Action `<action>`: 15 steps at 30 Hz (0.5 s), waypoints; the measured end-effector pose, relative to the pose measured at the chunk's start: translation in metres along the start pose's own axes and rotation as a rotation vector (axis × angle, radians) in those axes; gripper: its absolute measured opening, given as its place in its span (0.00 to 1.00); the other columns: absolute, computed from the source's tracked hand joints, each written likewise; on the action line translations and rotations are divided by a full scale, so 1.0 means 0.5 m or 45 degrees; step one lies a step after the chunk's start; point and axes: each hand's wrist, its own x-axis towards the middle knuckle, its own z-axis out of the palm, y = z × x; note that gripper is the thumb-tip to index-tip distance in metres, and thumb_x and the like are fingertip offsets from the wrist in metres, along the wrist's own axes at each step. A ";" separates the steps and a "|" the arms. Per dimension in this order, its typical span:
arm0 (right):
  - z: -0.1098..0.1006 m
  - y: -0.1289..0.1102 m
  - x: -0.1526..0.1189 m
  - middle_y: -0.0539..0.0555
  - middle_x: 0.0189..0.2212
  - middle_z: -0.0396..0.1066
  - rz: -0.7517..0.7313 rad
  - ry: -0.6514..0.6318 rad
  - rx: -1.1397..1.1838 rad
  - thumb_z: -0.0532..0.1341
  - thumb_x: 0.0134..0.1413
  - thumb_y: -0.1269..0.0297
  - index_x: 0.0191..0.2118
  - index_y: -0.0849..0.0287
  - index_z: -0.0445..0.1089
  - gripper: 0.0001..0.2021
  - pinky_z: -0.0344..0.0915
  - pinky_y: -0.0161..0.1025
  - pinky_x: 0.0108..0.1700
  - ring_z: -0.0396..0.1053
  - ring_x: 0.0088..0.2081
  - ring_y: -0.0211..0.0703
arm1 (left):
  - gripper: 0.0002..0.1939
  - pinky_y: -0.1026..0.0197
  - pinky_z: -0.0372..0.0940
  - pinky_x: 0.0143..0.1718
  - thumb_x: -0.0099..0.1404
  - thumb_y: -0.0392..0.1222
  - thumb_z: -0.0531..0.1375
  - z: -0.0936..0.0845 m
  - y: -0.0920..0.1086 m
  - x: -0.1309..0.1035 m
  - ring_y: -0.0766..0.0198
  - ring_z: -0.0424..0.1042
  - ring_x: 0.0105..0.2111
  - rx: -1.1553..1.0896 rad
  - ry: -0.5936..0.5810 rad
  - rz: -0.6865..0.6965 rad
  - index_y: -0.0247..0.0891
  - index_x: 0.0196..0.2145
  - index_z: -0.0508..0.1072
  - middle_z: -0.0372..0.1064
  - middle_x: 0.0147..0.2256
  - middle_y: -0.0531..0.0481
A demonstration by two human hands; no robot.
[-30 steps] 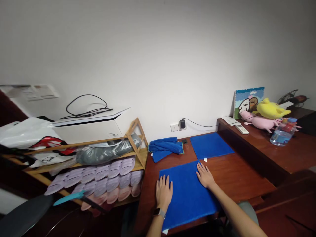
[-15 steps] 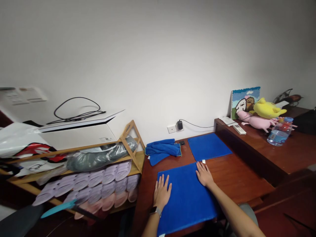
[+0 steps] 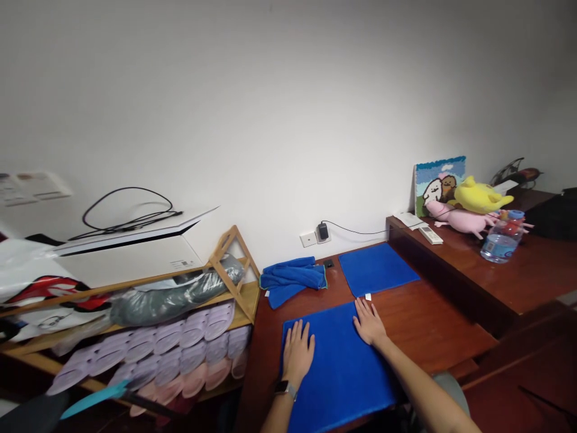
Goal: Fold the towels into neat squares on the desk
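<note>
A blue cloth [image 3: 342, 367] lies spread flat on the brown wooden desk [image 3: 442, 331]. My left hand [image 3: 298, 353], with a watch [image 3: 285, 388] on the wrist, rests on its left side, fingers apart. Near the cloth's upper right corner my right hand [image 3: 369, 322] lies flat with fingers spread. Neither hand grips anything. Behind it, a second blue cloth [image 3: 377, 269] lies flat, and a crumpled blue cloth [image 3: 293, 279] sits at the back left of the desk.
On the raised desk part at right are a water bottle [image 3: 499, 243], a remote [image 3: 430, 234], plush toys [image 3: 480, 195] and a picture [image 3: 439, 183]. A charger [image 3: 323, 231] is plugged into the wall. At left stands a wooden rack [image 3: 247, 300] with slippers [image 3: 192, 331].
The view has shifted slightly. My left hand sits marginally further right on the cloth, while my right hand stays near the upper right corner. Both remain flat.
</note>
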 end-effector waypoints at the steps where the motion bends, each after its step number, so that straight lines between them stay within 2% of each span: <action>1: 0.001 0.000 0.000 0.53 0.77 0.37 -0.003 0.008 0.006 0.37 0.71 0.50 0.77 0.63 0.40 0.36 0.28 0.50 0.75 0.33 0.77 0.44 | 0.29 0.43 0.49 0.72 0.79 0.50 0.43 0.001 0.028 0.018 0.51 0.55 0.71 -0.039 0.003 0.063 0.39 0.69 0.65 0.58 0.71 0.42; 3: 0.003 0.002 0.000 0.53 0.77 0.37 -0.004 0.019 0.011 0.36 0.71 0.48 0.77 0.62 0.40 0.36 0.29 0.51 0.75 0.34 0.77 0.44 | 0.29 0.43 0.49 0.72 0.79 0.50 0.41 0.011 0.099 0.057 0.53 0.54 0.72 -0.127 -0.019 0.198 0.40 0.71 0.62 0.56 0.72 0.44; 6: 0.007 0.006 0.003 0.53 0.77 0.37 -0.015 0.007 -0.009 0.38 0.71 0.51 0.77 0.62 0.40 0.35 0.30 0.51 0.75 0.34 0.77 0.44 | 0.30 0.42 0.48 0.73 0.80 0.51 0.39 0.045 0.215 0.107 0.54 0.49 0.73 -0.237 -0.087 0.324 0.42 0.73 0.55 0.51 0.73 0.45; 8: 0.012 0.010 0.005 0.53 0.77 0.37 -0.028 -0.013 -0.032 0.38 0.70 0.54 0.77 0.61 0.41 0.34 0.31 0.52 0.75 0.34 0.77 0.45 | 0.31 0.41 0.46 0.73 0.80 0.52 0.38 0.071 0.268 0.125 0.54 0.46 0.74 -0.280 -0.132 0.343 0.43 0.75 0.50 0.48 0.74 0.46; 9: 0.015 0.011 0.006 0.52 0.77 0.38 -0.032 -0.017 -0.040 0.38 0.70 0.55 0.77 0.60 0.41 0.34 0.31 0.52 0.75 0.34 0.77 0.45 | 0.31 0.41 0.45 0.74 0.80 0.52 0.37 0.081 0.280 0.129 0.54 0.45 0.74 -0.292 -0.148 0.342 0.43 0.75 0.48 0.47 0.74 0.46; 10: 0.017 0.012 0.007 0.52 0.77 0.38 -0.030 -0.015 -0.043 0.38 0.70 0.55 0.77 0.60 0.41 0.34 0.31 0.52 0.75 0.34 0.77 0.45 | 0.31 0.41 0.44 0.74 0.80 0.53 0.37 0.087 0.281 0.130 0.54 0.45 0.75 -0.298 -0.156 0.334 0.43 0.75 0.47 0.47 0.74 0.46; 12: 0.020 0.013 0.007 0.52 0.77 0.38 -0.014 0.000 -0.040 0.37 0.71 0.53 0.77 0.61 0.40 0.34 0.31 0.52 0.75 0.35 0.77 0.45 | 0.32 0.41 0.44 0.74 0.79 0.55 0.37 0.089 0.249 0.123 0.54 0.44 0.75 -0.293 -0.153 0.281 0.43 0.75 0.47 0.46 0.74 0.46; 15: 0.021 0.012 0.005 0.52 0.77 0.38 0.005 0.012 -0.032 0.36 0.71 0.50 0.77 0.62 0.39 0.35 0.30 0.51 0.75 0.34 0.77 0.45 | 0.35 0.41 0.45 0.73 0.79 0.59 0.38 0.069 0.134 0.098 0.52 0.45 0.74 -0.231 -0.145 0.105 0.41 0.75 0.49 0.46 0.74 0.44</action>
